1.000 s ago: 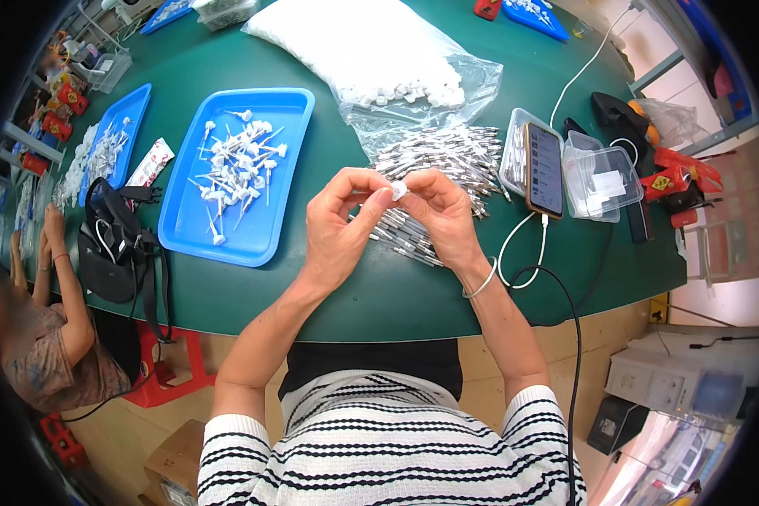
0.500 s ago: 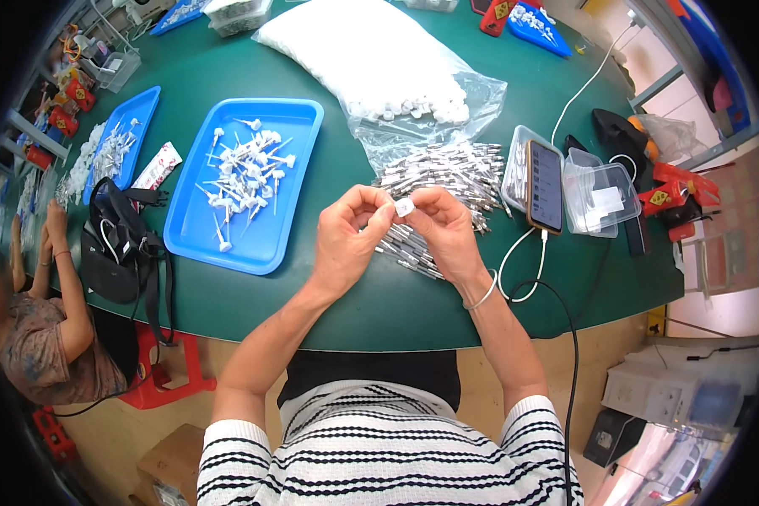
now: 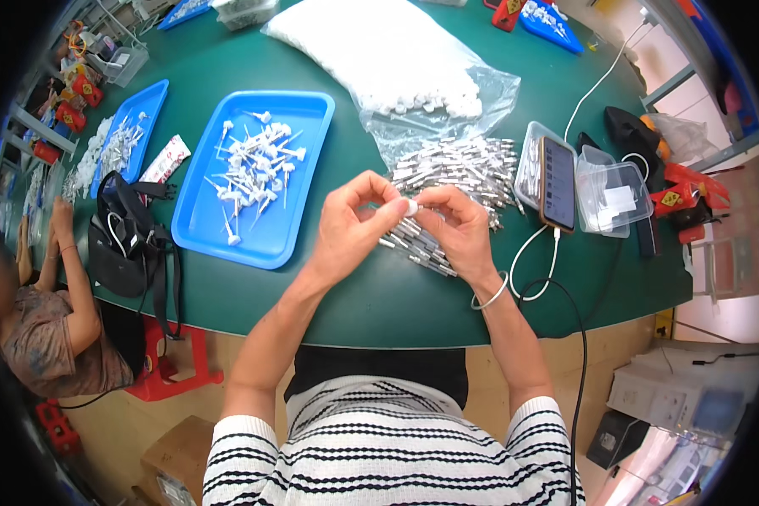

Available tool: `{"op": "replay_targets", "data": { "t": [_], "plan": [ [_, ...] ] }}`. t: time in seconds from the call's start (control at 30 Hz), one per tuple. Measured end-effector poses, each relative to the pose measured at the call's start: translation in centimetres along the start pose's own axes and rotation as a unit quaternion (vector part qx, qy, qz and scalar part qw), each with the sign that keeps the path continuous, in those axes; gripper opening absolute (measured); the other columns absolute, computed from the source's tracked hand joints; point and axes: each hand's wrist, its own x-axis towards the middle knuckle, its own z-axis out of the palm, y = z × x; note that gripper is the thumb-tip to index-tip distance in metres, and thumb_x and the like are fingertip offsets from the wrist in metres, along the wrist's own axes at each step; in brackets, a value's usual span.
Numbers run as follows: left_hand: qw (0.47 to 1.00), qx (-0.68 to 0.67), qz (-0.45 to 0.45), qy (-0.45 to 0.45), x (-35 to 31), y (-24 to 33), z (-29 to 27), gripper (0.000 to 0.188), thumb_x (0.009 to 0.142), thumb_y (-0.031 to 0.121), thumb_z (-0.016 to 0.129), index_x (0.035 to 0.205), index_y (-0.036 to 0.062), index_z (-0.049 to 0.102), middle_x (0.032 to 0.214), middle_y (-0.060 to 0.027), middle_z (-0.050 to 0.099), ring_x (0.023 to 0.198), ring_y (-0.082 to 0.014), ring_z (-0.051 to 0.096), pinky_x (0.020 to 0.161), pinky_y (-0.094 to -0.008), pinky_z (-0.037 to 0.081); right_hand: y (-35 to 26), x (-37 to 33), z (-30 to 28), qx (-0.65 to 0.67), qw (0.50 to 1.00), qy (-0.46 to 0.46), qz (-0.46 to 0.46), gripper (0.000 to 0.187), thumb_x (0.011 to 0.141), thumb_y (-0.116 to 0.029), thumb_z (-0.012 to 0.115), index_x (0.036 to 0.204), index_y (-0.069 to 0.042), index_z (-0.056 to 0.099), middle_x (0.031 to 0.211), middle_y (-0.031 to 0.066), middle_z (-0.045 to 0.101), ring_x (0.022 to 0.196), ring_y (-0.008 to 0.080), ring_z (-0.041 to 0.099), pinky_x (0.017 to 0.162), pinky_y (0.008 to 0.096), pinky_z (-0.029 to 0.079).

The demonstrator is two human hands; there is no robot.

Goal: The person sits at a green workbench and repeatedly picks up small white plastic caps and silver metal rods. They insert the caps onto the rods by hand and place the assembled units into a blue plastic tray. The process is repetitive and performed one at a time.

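My left hand [image 3: 352,223] and my right hand [image 3: 457,229] meet above the table, each in a pinch on a small white plastic cap [image 3: 410,207]. Whether a rod sits in that cap is hidden by my fingers. Just beyond and under my hands spreads a pile of thin silver metal rods [image 3: 472,169]. Past it lies a large clear bag [image 3: 502,93] full of white caps [image 3: 434,97], its mouth facing me. To the left, a blue tray [image 3: 196,221] carries several white caps on thin stems [image 3: 257,164].
Right of the rods, a phone [image 3: 557,181] leans on a clear plastic box [image 3: 530,173], with a white cable attached. Another clear box [image 3: 607,202] stands beside it. At left are a black bag [image 3: 118,253], a second blue tray [image 3: 148,110] and a seated co-worker [image 3: 59,329].
The whole view has shifted slightly. Both hands stay together on the white cap, which has turned a little between my fingers.
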Motion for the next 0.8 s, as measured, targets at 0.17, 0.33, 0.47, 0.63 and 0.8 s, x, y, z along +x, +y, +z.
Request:
{"op": "replay_targets", "data": {
  "t": [0.17,0.33,0.47,0.63,0.8],
  "plan": [
    [0.995,-0.083,-0.045,-0.021,0.2,0.2,-0.6,0.012,0.088,0.011,0.063,0.086,-0.0007,0.062,0.081,-0.0034,0.062,0.073,-0.0077,0.058,0.068,-0.0216,0.05,0.4,-0.1,-0.2,-0.043,0.999,-0.007,-0.003,0.01,0.084,-0.003,0.066,0.094,-0.002,0.065,0.083,0.0025,0.064,0.079,0.0086,0.058,0.072,0.0232,0.045],
    [0.986,-0.135,-0.09,-0.045,0.2,0.4,-0.9,0.014,0.089,0.013,0.063,0.09,-0.0011,0.062,0.081,-0.0046,0.064,0.073,-0.0097,0.061,0.07,-0.0228,0.052,0.4,-0.2,-0.2,0.015,1.0,-0.016,0.011,0.011,0.085,-0.001,0.065,0.096,-0.001,0.065,0.087,0.0032,0.064,0.083,0.0098,0.059,0.076,0.024,0.046],
    [0.986,-0.148,-0.063,-0.044,0.3,0.1,-0.8,0.013,0.09,0.011,0.063,0.091,-0.0017,0.061,0.082,-0.0057,0.064,0.074,-0.0099,0.062,0.07,-0.023,0.052,0.1,0.1,-0.3,0.058,0.998,-0.027,0.018,0.012,0.085,0.001,0.065,0.097,-0.001,0.064,0.09,0.0042,0.063,0.086,0.0106,0.059,0.078,0.0242,0.047],
    [0.986,-0.159,-0.032,-0.02,-0.1,-0.2,0.2,0.011,0.09,0.008,0.061,0.093,-0.003,0.06,0.082,-0.0069,0.065,0.075,-0.0103,0.062,0.071,-0.0236,0.053,0.2,-0.2,-0.2,0.102,0.994,-0.009,0.021,0.013,0.085,0.001,0.065,0.098,-0.001,0.064,0.092,0.0042,0.062,0.088,0.0104,0.059,0.079,0.0239,0.047],
    [0.989,-0.15,0.0,0.01,-0.3,-0.6,0.9,0.011,0.09,0.006,0.06,0.093,-0.0038,0.059,0.082,-0.0075,0.065,0.074,-0.0107,0.062,0.07,-0.0236,0.053,0.7,-0.1,0.0,0.14,0.99,-0.008,0.019,0.013,0.085,0.001,0.065,0.097,-0.002,0.064,0.092,0.0032,0.062,0.087,0.0099,0.058,0.078,0.0239,0.047]
  ]
}}
